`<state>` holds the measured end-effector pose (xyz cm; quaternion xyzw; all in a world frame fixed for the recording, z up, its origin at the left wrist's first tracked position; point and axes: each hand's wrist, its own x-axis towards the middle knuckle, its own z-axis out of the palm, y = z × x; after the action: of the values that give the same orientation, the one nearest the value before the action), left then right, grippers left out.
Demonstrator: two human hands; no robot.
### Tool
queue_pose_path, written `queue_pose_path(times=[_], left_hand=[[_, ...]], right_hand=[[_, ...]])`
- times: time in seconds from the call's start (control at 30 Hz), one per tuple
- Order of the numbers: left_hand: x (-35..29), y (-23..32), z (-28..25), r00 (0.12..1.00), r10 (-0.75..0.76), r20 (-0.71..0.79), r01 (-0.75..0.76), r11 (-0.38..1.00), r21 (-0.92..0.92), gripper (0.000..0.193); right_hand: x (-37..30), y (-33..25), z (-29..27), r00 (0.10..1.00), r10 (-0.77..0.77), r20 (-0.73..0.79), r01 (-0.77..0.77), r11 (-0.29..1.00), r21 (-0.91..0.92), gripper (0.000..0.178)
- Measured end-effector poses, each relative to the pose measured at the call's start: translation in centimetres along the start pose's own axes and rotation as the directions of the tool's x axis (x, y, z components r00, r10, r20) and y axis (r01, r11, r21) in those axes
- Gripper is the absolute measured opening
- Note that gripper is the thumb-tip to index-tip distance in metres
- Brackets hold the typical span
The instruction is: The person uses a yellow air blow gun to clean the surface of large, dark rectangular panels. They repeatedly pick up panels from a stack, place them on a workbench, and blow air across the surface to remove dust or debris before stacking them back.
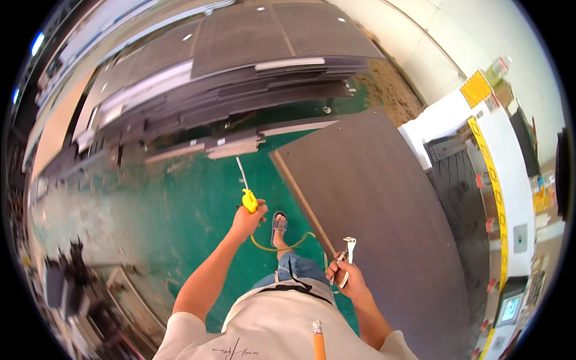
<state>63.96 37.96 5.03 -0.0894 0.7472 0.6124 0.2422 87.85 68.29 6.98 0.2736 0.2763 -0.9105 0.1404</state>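
My left hand (pixel 249 218) is closed around a yellow air blow gun (pixel 249 200), whose long thin silver nozzle (pixel 242 172) points away over the green floor. A yellowish hose (pixel 282 248) curves from near that hand past my sandalled foot toward the board's edge. In my right hand (pixel 351 280) is a silver pliers-like hand tool (pixel 350 247); its head sticks out beyond my fingers and its exact kind is unclear. That hand is over the near left edge of a large dark brown board (pixel 372 186); whether it touches the board cannot be made out.
Stacks of dark boards (pixel 240 90) and pale strips (pixel 237 147) lie ahead. On the right runs a white machine (pixel 510 198) with a yellow stripe and a small screen (pixel 510 309). Dark equipment and a frame (pixel 132 294) stand at lower left. An orange pencil (pixel 318 343) shows below.
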Motion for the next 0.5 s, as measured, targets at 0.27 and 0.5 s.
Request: queue_pose_path(times=[0.27, 0.5], left_hand=[[20.8, 10.3, -4.9, 0.984, 0.000, 0.180, -0.083, 0.887, 0.454, 0.044], [31.0, 14.2, -1.5, 0.618, -0.281, 0.734, -0.378, 0.712, 0.591, 0.040]], right_hand=[[13.3, -4.5, 7.1, 0.989, -0.097, -0.115, 0.111, 0.986, 0.122, 0.022], [19.1, -7.3, 12.8, 0.905, -0.223, -0.361, 0.260, 0.964, 0.057, 0.027]])
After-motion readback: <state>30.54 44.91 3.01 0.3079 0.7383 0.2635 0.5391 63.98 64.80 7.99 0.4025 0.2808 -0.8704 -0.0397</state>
